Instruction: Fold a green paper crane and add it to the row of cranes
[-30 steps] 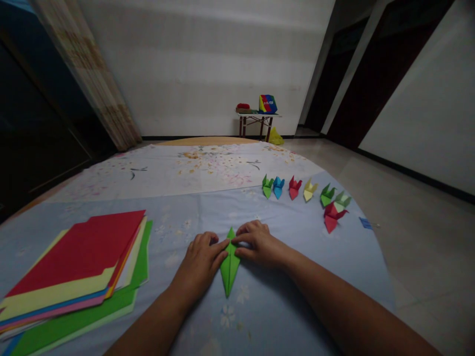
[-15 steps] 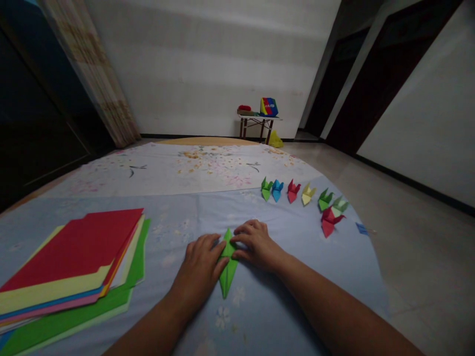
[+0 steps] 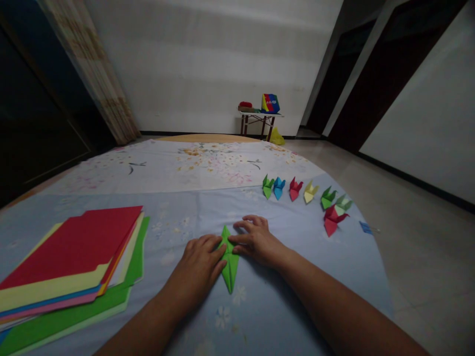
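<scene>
- The green folded paper lies flat on the blue cloth over the counter, between our two hands, its long points aimed away from and toward us.
- We judge the likeliest trouble to be a skewed crease: uneven pressure from the two sides could push the layers off the centre line.
- The narrow tips could bend or tear if our fingers drag them; soft cloth beneath may also leave folds blunt.
- A careless sweep of our right forearm could knock the nearest red paper figure, well apart for now.
- Our left hand rests palm down, thumb and forefinger at the paper's left edge.
- Our right hand arches opposite, fingers loosely bent, fingertips at the right edge.
- Whether either pinches the layers or merely presses them, we cannot tell.
</scene>
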### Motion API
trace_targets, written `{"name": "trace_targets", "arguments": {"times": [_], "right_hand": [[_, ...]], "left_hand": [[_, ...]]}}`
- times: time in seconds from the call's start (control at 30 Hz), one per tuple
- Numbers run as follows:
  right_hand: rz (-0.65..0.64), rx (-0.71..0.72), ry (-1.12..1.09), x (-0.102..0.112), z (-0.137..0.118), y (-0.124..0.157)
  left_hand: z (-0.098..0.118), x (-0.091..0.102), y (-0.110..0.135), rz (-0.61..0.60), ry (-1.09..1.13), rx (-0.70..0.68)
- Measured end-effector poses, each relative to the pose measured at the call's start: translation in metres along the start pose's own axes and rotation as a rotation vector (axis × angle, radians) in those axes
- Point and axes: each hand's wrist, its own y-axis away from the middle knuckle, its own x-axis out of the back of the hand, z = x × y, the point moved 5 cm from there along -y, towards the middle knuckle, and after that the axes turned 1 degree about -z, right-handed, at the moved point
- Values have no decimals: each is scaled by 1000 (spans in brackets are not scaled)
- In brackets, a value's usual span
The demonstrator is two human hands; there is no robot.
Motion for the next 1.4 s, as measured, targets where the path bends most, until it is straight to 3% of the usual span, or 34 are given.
{"name": "trace_targets", "arguments": {"times": [0.6,1.03,1.4], "right_hand": [[10,12,5,2,-5,2],[36,-54,-96,2,2,-1],[-76,34,-40,6,-16,-3]], "left_hand": [[2,-3,-3,-62,40,55],[15,-3,-4,-134,-85,73],[22,1,-5,-172,-134,89]]}}
